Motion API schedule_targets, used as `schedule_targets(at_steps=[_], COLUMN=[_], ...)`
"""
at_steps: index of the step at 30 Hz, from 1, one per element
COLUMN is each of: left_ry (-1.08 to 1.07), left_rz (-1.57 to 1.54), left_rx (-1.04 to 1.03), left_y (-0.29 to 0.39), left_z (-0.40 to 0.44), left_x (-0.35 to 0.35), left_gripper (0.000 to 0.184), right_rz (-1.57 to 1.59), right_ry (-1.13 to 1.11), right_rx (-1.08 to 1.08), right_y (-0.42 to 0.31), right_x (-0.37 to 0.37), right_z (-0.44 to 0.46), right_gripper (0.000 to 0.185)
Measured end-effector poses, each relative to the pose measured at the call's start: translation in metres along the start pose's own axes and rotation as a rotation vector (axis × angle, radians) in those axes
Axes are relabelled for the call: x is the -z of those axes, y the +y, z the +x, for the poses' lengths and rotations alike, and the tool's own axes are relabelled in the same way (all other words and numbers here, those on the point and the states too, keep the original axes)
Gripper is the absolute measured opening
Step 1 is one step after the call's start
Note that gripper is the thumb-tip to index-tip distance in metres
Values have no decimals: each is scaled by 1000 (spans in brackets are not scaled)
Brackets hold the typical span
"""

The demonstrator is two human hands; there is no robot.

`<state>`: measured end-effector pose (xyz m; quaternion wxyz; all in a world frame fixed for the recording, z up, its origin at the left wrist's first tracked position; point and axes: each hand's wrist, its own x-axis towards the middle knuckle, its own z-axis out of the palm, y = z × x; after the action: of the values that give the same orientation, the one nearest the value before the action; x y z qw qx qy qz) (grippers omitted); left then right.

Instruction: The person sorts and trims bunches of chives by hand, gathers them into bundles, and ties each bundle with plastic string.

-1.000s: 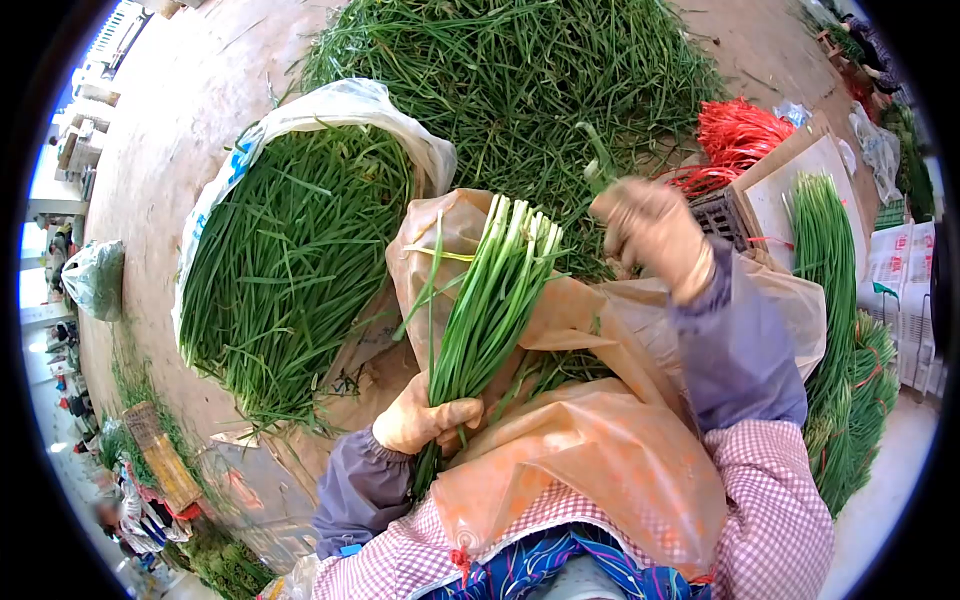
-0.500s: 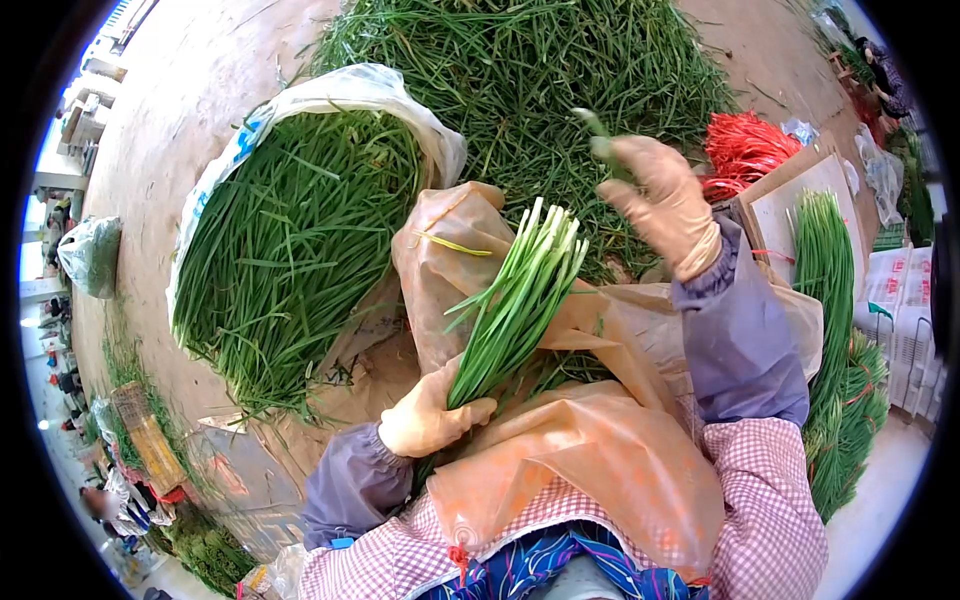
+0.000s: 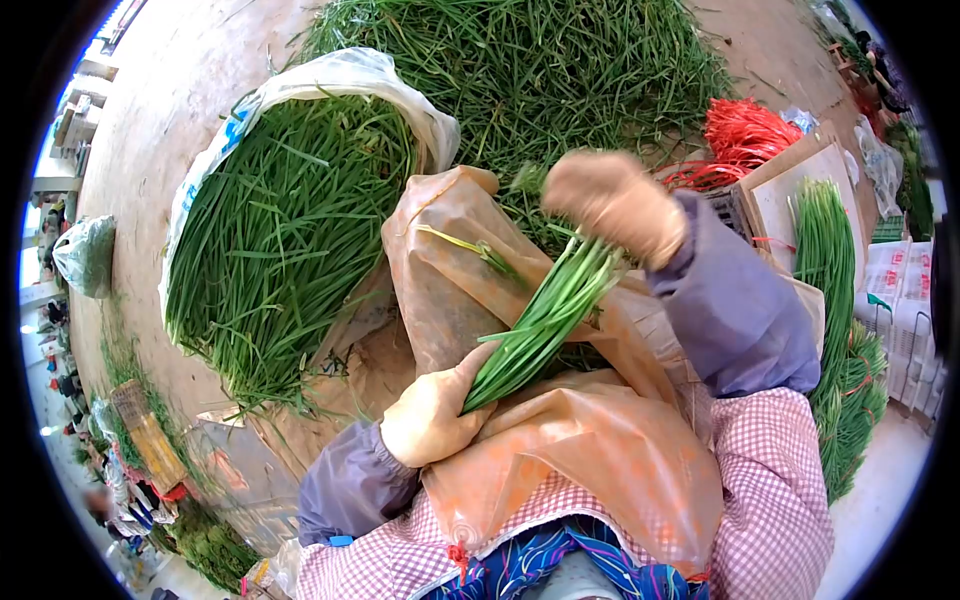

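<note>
My gloved left hand (image 3: 432, 418) is wrapped around the lower part of a bunch of garlic chives (image 3: 545, 325). The bunch leans up and to the right over my lap, its pale ends on top. Just above those ends, my gloved right hand (image 3: 612, 205) is smeared by motion, so its fingers cannot be read. A small green blur shows to its left. One yellowed blade (image 3: 455, 240) rests on the orange plastic apron (image 3: 570, 450) covering my knees.
A white plastic bag (image 3: 345, 68) full of chives stands to the left. Ahead lies a large heap of loose green blades (image 3: 520, 75). Red ties (image 3: 745, 135) sit at the right beside a cardboard box (image 3: 800, 170), with bundled chives (image 3: 825, 250) next to it.
My right hand has swung left and down towards the pale ends of the bunch. The bunch has tilted further right in my left hand. More green blades now show by the yellowed one.
</note>
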<state>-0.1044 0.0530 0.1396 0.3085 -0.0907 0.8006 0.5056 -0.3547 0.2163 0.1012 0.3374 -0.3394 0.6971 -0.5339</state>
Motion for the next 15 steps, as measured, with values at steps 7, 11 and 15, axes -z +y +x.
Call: schedule_targets(at_steps=[7,11,15], left_ry=[31,97,235], left_rz=[87,221,355], left_rx=[22,12,-73], left_y=[12,16,6], left_z=[7,6,-3], left_x=[-3,-8,-12], left_gripper=[69,75,85], right_rz=[-718,-494,337], right_ry=[-219,-340,168], right_rx=[374,461,35], right_y=[-32,-12,-28], right_x=[-1,-46,-17], right_z=[-42,-47,-53], right_gripper=[47,21,20])
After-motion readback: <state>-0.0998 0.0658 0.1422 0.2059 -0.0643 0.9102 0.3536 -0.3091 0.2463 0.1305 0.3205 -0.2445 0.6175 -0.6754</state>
